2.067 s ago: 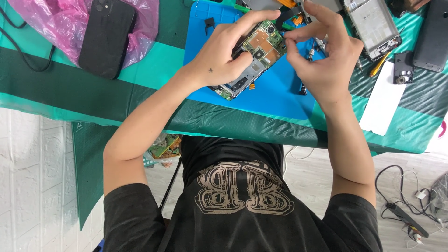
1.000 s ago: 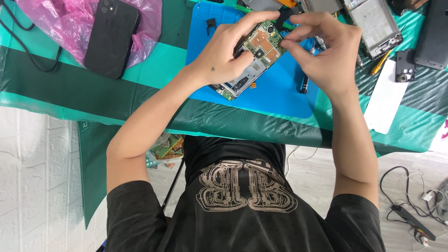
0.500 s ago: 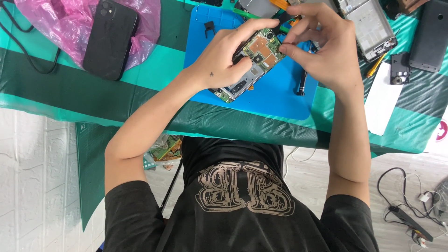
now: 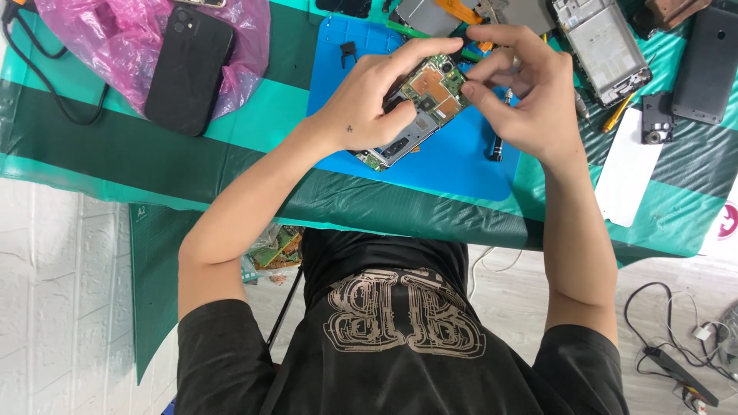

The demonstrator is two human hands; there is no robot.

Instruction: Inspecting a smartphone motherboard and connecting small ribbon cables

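Gripping an opened phone (image 4: 419, 111) between left hand (image 4: 365, 107) and right hand (image 4: 523, 96), above blue mat (image 4: 453, 173).

The near half of the blue mat (image 4: 430, 173) lies bare, so a hand can pass there in front of the opened phone (image 4: 415, 115). A small dark tool (image 4: 496, 147) lies on the mat's right part and narrows that way. To the left, the green table cover (image 4: 92, 146) is open between the mat and the black phone (image 4: 188, 69), which rests on a pink bag (image 4: 100, 38) with a black cable (image 4: 46, 84) beside it. The far edge is crowded with phone frames (image 4: 603, 46) and parts. To the right, a white card (image 4: 626, 169), a small camera part (image 4: 655, 119) and a dark phone back (image 4: 711, 65) block the way.
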